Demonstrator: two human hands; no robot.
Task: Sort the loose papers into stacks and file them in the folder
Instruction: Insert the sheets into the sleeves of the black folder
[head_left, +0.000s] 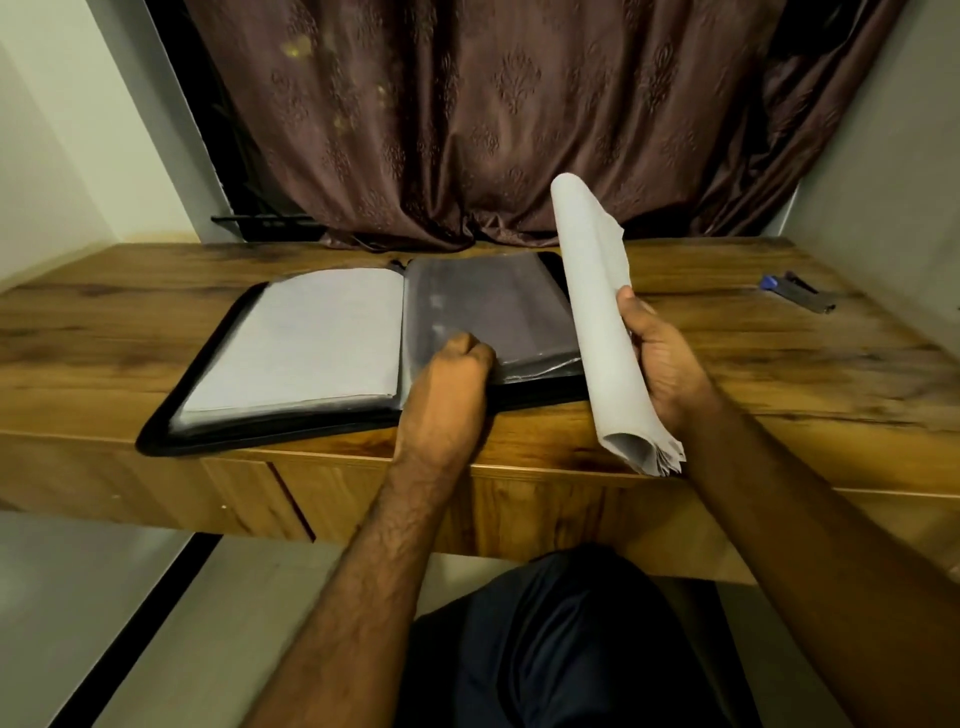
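Here the loose papers (597, 322) stand curled into a rough roll, gripped around the middle by the right hand (670, 374), thumb at the near side and fingers wrapped behind; the roll hangs just past the folder's right edge, its upper end tilted away from the person and its lower end fanning out over the desk's front edge. The likeliest trouble is a sheet sliding out of that fanned lower end, since the hold is a one-handed squeeze on a loose curl. A tight squeeze could also crease the sheets, and curled paper will probably resist sliding into a flat sleeve.

Left of that hand, the folder (171, 415) lies open on the wooden desk (779, 374). Its left leaf holds a white sheet behind plastic; its right side is a stack of sleeves that look empty, though blur hides details. The left hand (452, 369) rests on the near edge of those sleeves with fingers curled; whether it pinches one cannot be told. If it lifts several sleeves together, a page could be skipped.

Far right of the right hand lie a pen (769, 283) and a dark object.
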